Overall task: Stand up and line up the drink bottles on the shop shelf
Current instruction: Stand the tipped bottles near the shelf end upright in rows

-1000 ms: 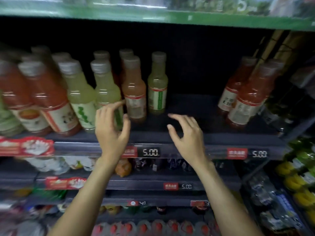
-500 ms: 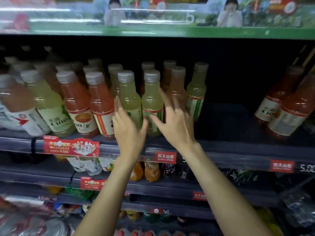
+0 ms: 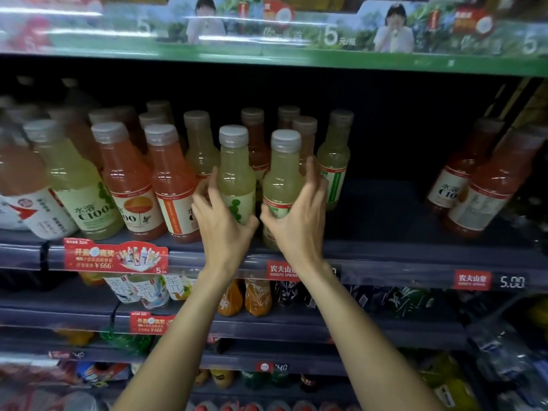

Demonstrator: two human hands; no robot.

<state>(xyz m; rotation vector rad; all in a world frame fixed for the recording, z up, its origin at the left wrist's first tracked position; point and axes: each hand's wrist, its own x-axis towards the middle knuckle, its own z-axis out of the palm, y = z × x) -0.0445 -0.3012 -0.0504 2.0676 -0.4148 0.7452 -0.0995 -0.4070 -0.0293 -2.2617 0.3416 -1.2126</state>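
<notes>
Left hand (image 3: 221, 229) grips one green bottle (image 3: 237, 185), right hand (image 3: 296, 221) its neighbour (image 3: 281, 185); I'd slide both upright, flush to the shelf (image 3: 415, 256) edge.

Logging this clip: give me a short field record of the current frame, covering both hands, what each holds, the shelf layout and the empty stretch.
left hand: left hand grips the left yellow-green bottle
right hand: right hand grips the right yellow-green bottle
held bottles: both upright, at the front edge of the shelf, side by side
left group: orange bottles and pale green ones, standing in rows
right group: two red-orange bottles, apart from the rest
gap: bare shelf between the held bottles and the right group
price tag: 5.00 tag on the shelf rail
</notes>
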